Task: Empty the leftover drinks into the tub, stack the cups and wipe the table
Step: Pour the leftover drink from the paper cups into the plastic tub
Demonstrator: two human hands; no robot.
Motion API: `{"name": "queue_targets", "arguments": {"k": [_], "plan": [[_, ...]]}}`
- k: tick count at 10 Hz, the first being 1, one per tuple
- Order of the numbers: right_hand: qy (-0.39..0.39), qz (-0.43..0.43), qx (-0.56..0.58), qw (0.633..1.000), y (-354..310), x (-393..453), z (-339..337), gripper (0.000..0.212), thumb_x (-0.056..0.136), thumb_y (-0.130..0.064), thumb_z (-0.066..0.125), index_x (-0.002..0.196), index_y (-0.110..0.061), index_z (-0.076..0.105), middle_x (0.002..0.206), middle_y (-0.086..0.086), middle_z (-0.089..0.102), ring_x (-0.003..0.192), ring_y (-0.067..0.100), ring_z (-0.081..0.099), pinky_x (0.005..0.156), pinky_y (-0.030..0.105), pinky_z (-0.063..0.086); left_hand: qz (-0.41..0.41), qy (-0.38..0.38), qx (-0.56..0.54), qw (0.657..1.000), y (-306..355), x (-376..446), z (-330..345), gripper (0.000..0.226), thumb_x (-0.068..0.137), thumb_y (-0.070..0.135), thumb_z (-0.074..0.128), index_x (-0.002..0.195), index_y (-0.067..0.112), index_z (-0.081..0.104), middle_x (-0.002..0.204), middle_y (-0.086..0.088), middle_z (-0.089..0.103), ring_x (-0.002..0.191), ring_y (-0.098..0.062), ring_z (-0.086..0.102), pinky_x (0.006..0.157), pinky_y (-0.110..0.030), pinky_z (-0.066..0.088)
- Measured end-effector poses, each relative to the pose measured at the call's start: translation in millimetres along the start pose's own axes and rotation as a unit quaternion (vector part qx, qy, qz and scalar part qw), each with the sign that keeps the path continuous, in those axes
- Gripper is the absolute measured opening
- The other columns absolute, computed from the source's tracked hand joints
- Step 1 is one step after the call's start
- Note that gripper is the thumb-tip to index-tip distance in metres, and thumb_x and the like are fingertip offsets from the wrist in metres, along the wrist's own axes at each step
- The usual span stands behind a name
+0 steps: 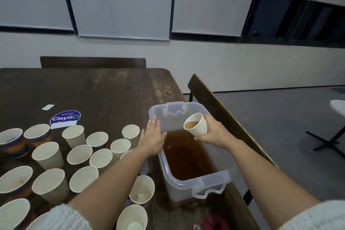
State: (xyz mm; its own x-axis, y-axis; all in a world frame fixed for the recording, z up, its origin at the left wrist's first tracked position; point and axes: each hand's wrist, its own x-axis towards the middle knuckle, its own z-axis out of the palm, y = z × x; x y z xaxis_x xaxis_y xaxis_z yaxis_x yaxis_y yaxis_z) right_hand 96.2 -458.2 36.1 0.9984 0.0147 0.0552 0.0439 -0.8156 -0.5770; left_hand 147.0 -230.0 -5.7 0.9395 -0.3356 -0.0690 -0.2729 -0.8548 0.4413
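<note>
A clear plastic tub (214, 178) stands on the right side of the dark wooden table (97, 89), part full of brown liquid (183, 157). My right hand (214, 132) grips a white paper cup (197, 124) tilted over the tub, with brown drink at its lip. My left hand (154, 136) lies flat with straight fingers on the tub's left rim. Several white paper cups (80, 155) stand upright on the table's left half; one near cup (142, 189) holds a little liquid.
A round ClayGO sticker (65, 116) and a small white label (48, 107) lie on the table behind the cups. A red cloth (214, 223) shows at the bottom edge. Dark chair backs stand behind the table (93, 62) and right of the tub (220, 106).
</note>
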Motion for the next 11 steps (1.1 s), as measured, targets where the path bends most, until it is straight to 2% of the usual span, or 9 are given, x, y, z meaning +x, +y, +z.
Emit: {"name": "queue_targets", "arguments": {"k": [3,6,11], "plan": [[-0.028,-0.016,-0.051,0.998,1.0,4.0,1.6,0.065,0.074,-0.029,0.083,0.119,-0.035,0.037,0.113,-0.012,0.049,0.104,0.011,0.051,0.084,0.025,0.045,0.002,0.006,-0.008,1.0,-0.8,1.6,1.3,0.059,0.105,0.035,0.026,0.154,0.012,0.002,0.162,-0.003,-0.012,0.148,-0.021,-0.012,0.119,-0.044,0.0],[-0.041,-0.024,-0.077,0.996,-1.2,6.4,-1.7,0.068,0.075,-0.029,0.082,0.128,-0.026,0.04,0.114,-0.01,0.049,0.106,0.011,0.051,0.084,0.026,0.046,0.002,0.012,-0.016,1.0,-2.0,2.7,2.9,0.059,0.105,0.034,0.028,0.154,0.013,0.003,0.162,-0.003,-0.011,0.149,-0.021,-0.01,0.119,-0.045,0.001],[-0.044,-0.039,-0.096,0.994,-3.2,8.6,-6.1,0.071,0.074,-0.025,0.083,0.132,-0.025,0.041,0.123,-0.004,0.053,0.11,0.013,0.051,0.092,0.033,0.05,0.003,0.013,-0.011,1.0,-2.1,3.1,3.4,0.059,0.105,0.032,0.029,0.154,0.011,0.004,0.162,-0.005,-0.011,0.149,-0.022,-0.01,0.119,-0.045,0.003]]}}
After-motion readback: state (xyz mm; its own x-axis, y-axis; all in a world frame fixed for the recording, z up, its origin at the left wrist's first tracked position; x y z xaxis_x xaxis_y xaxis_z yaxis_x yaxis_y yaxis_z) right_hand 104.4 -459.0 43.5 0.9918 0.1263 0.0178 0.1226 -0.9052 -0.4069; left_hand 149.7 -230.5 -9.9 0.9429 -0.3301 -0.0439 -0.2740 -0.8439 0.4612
